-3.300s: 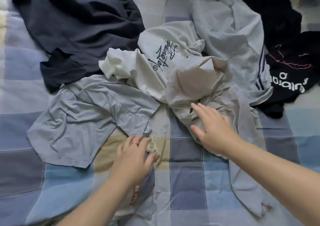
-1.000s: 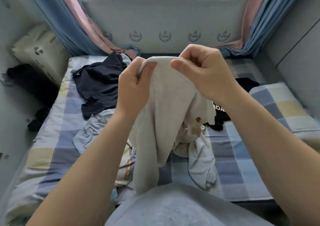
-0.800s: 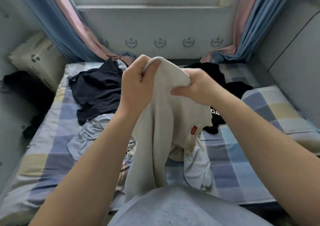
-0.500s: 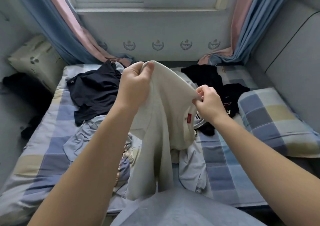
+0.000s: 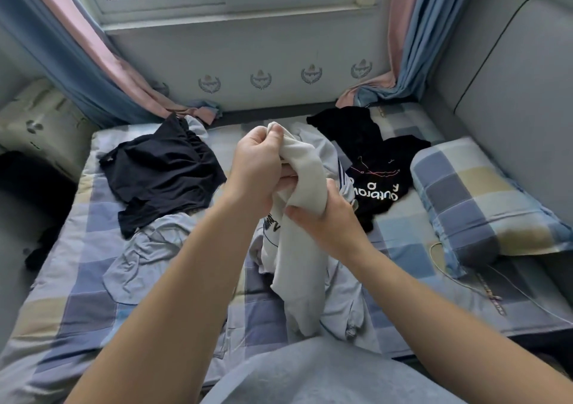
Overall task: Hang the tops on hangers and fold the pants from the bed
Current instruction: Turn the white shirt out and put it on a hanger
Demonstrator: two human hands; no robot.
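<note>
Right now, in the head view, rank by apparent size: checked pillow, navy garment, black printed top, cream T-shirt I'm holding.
1. checked pillow
2. navy garment and black printed top, about alike
3. cream T-shirt, bunched and nearest the camera, so unsure

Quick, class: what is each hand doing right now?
Left hand: grips the cream garment at its top end.
Right hand: grips the same garment lower down.

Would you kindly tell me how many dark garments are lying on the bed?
2: a dark garment on the left of the bed, and a black garment with white lettering on the right, beside the checked pillow. The black heap may hide a second piece.
</note>
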